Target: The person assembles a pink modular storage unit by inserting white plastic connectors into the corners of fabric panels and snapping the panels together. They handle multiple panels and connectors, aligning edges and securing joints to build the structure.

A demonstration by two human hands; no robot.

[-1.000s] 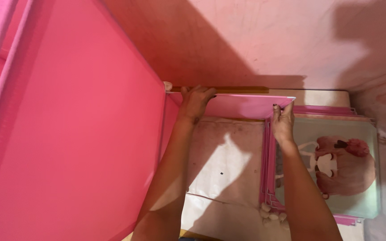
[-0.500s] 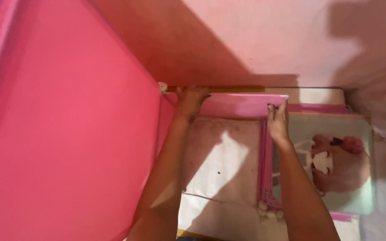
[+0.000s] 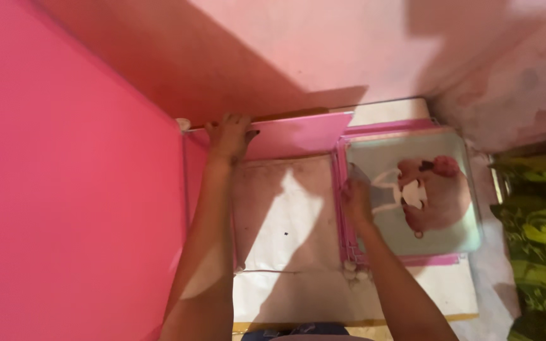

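Here, left hand (image 3: pixel 232 136) grips pink panel (image 3: pixel 298 134) top edge; right hand (image 3: pixel 356 197) clasps pink frame (image 3: pixel 341 189).

Both bare forearms rise from the bottom edge and reach away from the body, the left one long and nearly straight, the right one angled inward from the lower right. The left hand (image 3: pixel 230 134) lies palm-down at full reach, its fingers (image 3: pixel 242 119) spread and curled over an edge. The right hand (image 3: pixel 356 197) sits nearer the body, loosely closed, its knuckles turned upward.
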